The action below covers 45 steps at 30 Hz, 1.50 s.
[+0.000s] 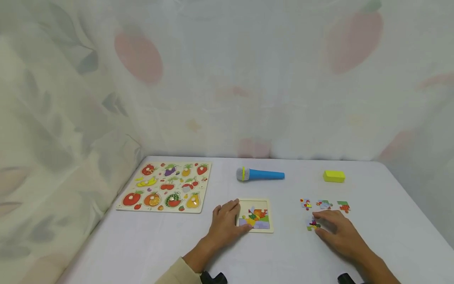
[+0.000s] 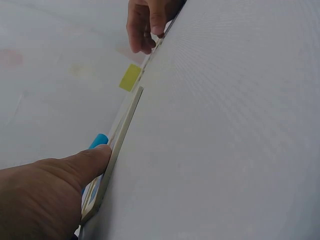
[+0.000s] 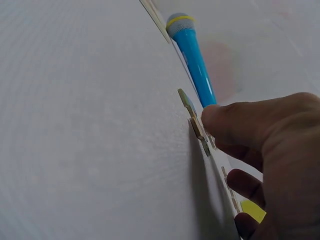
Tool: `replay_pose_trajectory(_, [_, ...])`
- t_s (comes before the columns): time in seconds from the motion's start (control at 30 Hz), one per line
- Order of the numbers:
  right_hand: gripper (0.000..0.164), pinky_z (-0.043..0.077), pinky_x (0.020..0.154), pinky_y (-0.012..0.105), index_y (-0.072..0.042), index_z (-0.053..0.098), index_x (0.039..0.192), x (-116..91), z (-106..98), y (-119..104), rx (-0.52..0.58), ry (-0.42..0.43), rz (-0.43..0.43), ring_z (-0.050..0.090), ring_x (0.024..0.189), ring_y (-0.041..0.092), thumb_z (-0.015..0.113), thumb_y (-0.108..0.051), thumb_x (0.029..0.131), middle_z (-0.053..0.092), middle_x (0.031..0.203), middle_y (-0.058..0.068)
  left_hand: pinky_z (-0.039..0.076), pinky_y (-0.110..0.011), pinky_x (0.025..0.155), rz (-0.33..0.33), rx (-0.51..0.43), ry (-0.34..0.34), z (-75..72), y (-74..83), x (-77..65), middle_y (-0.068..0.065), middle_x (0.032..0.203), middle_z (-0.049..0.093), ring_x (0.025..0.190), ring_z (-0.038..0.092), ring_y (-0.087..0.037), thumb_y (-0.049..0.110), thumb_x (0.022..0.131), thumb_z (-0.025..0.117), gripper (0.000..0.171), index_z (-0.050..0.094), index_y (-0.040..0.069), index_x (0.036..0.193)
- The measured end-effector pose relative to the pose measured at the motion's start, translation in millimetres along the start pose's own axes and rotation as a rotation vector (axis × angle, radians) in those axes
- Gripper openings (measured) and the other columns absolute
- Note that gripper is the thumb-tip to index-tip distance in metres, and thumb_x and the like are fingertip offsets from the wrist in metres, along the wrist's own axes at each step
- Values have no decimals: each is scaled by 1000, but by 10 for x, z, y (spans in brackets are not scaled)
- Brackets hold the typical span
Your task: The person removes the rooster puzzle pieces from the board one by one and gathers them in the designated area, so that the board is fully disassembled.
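A small wooden jigsaw tray [image 1: 270, 221], part filled with a bright cartoon picture, lies flat in the middle of the table. My left hand [image 1: 226, 223] holds its left side, fingers at the far left corner and thumb across the near rim; in the left wrist view the thumb lies over the frame [image 2: 131, 112]. To the right, my right hand [image 1: 338, 232] has thumb and index finger spread around a loose jigsaw piece [image 1: 310, 225], fingertips right at its edges. In the right wrist view this piece [image 3: 186, 102] lies beside the thumb.
Behind the right hand, three other jigsaw pieces lie in a row, including a red and green one [image 1: 343, 206]. A blue toy microphone [image 1: 266, 174] and a yellow block [image 1: 334, 176] sit farther back. At the left is a fruit peg board [image 1: 193, 161]. Hanging fabric [image 1: 227, 98] borders the table.
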State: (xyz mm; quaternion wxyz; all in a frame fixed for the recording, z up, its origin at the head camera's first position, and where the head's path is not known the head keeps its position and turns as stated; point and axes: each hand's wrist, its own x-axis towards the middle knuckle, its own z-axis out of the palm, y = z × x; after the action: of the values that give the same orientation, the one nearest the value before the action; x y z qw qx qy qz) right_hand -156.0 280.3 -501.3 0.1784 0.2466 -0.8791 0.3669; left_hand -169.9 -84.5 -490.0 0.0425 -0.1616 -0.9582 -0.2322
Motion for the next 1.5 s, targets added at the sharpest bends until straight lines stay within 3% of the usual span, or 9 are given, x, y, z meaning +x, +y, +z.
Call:
replay_pose_trajectory(0.43, [53,23,98,10,-8,66,121,123,-186,-298,65,19,14,45,115,0,84,-5,72,64,116,0,21,-58,104,7,5,5,15,28,14,-10,143,46,132,38,-25,52,79,74,79,55,-1,134])
replay_pose_trajectory(0.63, [59,28,92,11,-15,64,126,220,-251,-443,66,18,1,45,113,4,85,-6,71,61,118,-1,22,-58,104,9,10,6,15,23,10,-10,142,47,132,38,-25,51,79,74,78,55,-1,134])
replay_pose_trajectory(0.77, [63,30,90,13,-15,63,127,281,-274,-510,75,17,-33,46,112,8,85,-4,70,60,120,0,22,-59,104,13,0,12,8,28,1,-11,142,47,132,39,-26,50,79,75,77,55,-2,134])
replay_pose_trajectory(0.97, [61,32,89,15,-17,61,130,368,-287,-654,116,-15,2,44,114,8,83,-6,75,58,123,-1,21,-59,104,9,3,13,9,15,8,-10,143,46,132,38,-25,50,79,75,78,55,-1,134])
replay_pose_trajectory(1.3, [55,40,89,28,-20,61,130,566,-165,-877,130,-31,62,44,116,9,81,-14,80,58,123,-7,22,-58,103,12,8,17,-11,10,8,-10,142,47,132,39,-25,51,78,75,79,55,-2,134])
replay_pose_trajectory(1.5, [54,45,86,45,-17,60,131,693,-33,-977,136,-27,17,44,116,12,80,-14,81,58,124,-5,23,-59,103,21,7,25,-8,7,4,-11,141,48,131,39,-25,51,78,75,78,56,-2,133])
